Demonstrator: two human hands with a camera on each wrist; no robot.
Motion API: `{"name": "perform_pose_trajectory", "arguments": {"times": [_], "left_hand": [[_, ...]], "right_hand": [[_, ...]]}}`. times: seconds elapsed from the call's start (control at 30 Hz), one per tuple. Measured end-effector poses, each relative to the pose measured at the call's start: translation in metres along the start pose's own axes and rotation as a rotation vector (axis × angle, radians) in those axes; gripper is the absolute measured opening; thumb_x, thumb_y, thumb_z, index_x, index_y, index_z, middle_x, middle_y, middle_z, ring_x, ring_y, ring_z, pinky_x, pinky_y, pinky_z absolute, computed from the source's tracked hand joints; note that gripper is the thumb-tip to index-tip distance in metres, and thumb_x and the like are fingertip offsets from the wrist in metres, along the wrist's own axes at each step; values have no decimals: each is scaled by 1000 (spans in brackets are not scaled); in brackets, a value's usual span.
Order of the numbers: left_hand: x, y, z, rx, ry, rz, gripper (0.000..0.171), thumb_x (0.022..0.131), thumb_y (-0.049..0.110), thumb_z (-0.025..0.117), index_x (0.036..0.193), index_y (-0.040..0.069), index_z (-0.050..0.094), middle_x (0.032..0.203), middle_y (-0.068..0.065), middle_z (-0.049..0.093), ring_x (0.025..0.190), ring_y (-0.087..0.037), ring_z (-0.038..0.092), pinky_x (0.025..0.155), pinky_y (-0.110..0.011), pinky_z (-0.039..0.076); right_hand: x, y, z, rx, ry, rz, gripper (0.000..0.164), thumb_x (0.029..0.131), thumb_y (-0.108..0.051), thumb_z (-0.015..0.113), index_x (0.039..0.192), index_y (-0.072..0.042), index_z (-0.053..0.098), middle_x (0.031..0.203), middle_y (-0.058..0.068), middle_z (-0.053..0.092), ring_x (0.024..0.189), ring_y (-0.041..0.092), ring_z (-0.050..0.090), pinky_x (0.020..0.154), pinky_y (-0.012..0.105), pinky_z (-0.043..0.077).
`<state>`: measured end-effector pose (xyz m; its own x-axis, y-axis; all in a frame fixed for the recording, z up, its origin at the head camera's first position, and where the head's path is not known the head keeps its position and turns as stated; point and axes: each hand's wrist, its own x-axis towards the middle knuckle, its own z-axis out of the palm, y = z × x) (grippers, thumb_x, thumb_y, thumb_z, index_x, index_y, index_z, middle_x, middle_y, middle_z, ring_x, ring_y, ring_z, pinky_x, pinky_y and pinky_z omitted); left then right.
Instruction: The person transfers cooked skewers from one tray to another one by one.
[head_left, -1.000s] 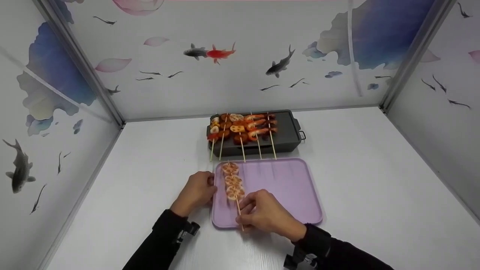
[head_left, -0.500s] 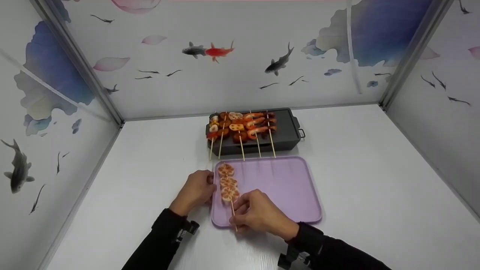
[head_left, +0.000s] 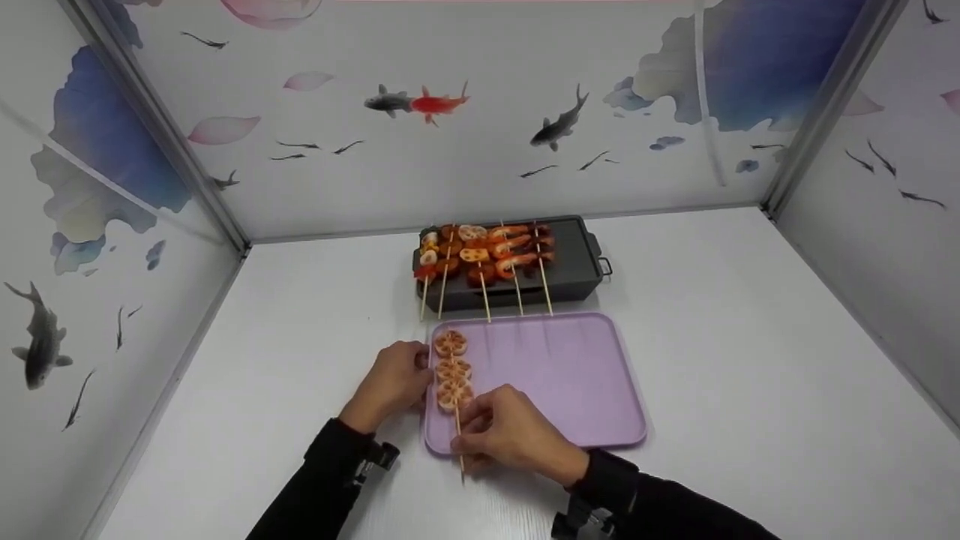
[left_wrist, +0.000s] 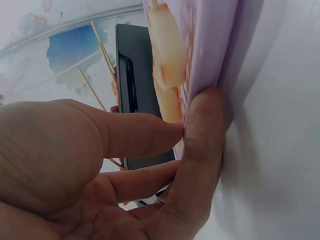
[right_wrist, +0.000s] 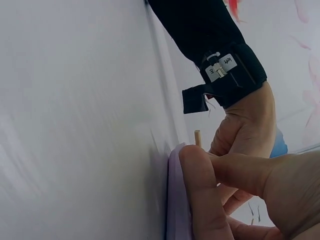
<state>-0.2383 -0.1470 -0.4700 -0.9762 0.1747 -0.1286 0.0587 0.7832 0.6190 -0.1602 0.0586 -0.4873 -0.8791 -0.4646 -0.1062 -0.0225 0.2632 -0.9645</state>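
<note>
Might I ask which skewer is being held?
The three-slice skewer over the purple tray, pinched by the right hand; the other five lie on the dark grill.

A dark grey, oblong, box-shaped grill (head_left: pixel 576 259) carries five skewers on thin, pale wooden sticks (head_left: pixel 545 289), whose bare ends jut past its front edge. Counting from the grill's left end, they bear mixed white, yellow and red pieces (head_left: pixel 428 259), reddish-brown rounds (head_left: pixel 448 266), a yellowish holed slice (head_left: pixel 474 255) among others, curled orange prawns (head_left: pixel 510 247), and dark red-brown chunks (head_left: pixel 542 244). A thin, dark wire handle (head_left: pixel 606 267) sticks out at the grill's right end. Beneath the grill spreads a white, faintly grained tabletop (head_left: pixel 720 337). Behind the grill rises a flat white wall panel (head_left: pixel 450 180), printed with a red fish (head_left: pixel 440 103) and a grey fish (head_left: pixel 388 100), touching.
</note>
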Motion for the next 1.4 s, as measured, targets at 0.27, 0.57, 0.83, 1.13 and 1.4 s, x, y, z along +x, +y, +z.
{"name": "perform_pose_trajectory", "arguments": {"times": [0.27,0.57,0.83,1.13,1.4], "left_hand": [[0,-3,1,13,28,70,12,93,9,67,100,0,66,80,-3,54,71,-17,53,60,-30,41],[-2,0,-1,10,57,123,6,91,6,67,87,5,62,74,-2,50,66,-17,50,58,-31,39],[-1,0,1,4,51,114,10,91,7,67,83,6,60,73,-1,51,62,-16,52,54,-30,39],[0,-3,0,17,52,100,8,91,9,68,90,4,63,77,-4,54,69,-18,54,60,-32,42],[0,-2,1,16,36,68,26,93,11,70,115,-3,67,86,-5,60,79,-19,57,71,-34,48]], "right_hand": [[-1,1,-6,-77,-56,-37,12,89,-17,79,97,-9,80,78,2,76,57,22,71,53,36,58],[0,0,-18,-184,-64,-62,10,92,-17,74,97,-11,80,81,3,76,56,24,71,51,36,58],[0,-3,-26,-254,-28,-103,11,92,-22,75,98,-13,79,76,3,73,56,20,70,51,32,56],[-1,-14,-39,-269,11,-157,25,92,-31,77,107,-10,76,83,-2,73,62,17,70,55,31,57],[-3,-21,-52,-329,66,-179,27,90,-33,79,110,-15,75,88,-6,71,72,18,70,66,29,57]]}}
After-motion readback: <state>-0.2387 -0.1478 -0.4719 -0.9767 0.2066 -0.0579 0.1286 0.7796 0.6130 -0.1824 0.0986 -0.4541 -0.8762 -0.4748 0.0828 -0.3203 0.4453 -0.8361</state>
